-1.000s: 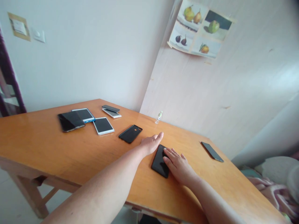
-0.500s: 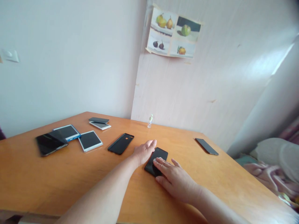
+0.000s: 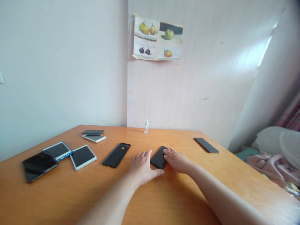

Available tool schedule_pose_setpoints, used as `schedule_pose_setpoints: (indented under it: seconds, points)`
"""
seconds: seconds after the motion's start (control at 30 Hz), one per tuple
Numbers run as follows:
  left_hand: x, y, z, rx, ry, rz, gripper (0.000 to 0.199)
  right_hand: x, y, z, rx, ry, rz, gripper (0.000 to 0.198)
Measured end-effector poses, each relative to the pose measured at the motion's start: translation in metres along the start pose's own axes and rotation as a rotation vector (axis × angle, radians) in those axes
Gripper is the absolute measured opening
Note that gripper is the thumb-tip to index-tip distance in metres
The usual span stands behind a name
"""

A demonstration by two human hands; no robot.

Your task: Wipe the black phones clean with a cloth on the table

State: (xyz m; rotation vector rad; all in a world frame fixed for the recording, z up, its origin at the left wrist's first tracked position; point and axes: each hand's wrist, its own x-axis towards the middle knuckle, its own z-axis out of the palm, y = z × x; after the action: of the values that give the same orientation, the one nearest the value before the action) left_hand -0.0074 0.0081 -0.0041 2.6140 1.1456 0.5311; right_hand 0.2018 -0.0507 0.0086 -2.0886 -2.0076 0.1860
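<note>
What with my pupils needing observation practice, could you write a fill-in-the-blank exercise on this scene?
The black phone lies ____ the left hand and the right hand.
The black case lies to the ____ of both hands.
The poster shows painted ____.

Missing words: between; left; fruit.

1. Turned bare left hand (image 3: 142, 170) palm down beside flat black rectangular phone (image 3: 158, 158), stretching thumb toward its near end.
2. Shifted bare right hand (image 3: 177, 160) from phone's middle to its right edge.
3. Levelled head view.
</note>
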Motion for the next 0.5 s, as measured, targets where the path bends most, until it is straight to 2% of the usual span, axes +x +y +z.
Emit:
schedule_pose_setpoints:
  seconds: [0.17, 0.33, 0.4, 0.5]
  points:
    - [-0.001, 0.004, 0.002, 0.047, 0.013, 0.010, 0.102, -0.009, -0.010, 0.003, 0.004, 0.036, 0.044, 0.050]
    - [0.000, 0.006, 0.006, 0.076, 0.060, 0.027, 0.099, -0.024, -0.038, 0.001, 0.145, -0.057, -0.124, 0.049]
    - [0.000, 0.006, 0.007, 0.085, 0.075, 0.035, 0.095, -0.024, -0.038, -0.001, 0.160, -0.083, -0.155, 0.050]
    - [-0.001, 0.007, 0.007, 0.096, 0.089, 0.044, 0.088, -0.016, -0.021, -0.002, 0.074, -0.056, -0.055, 0.051]
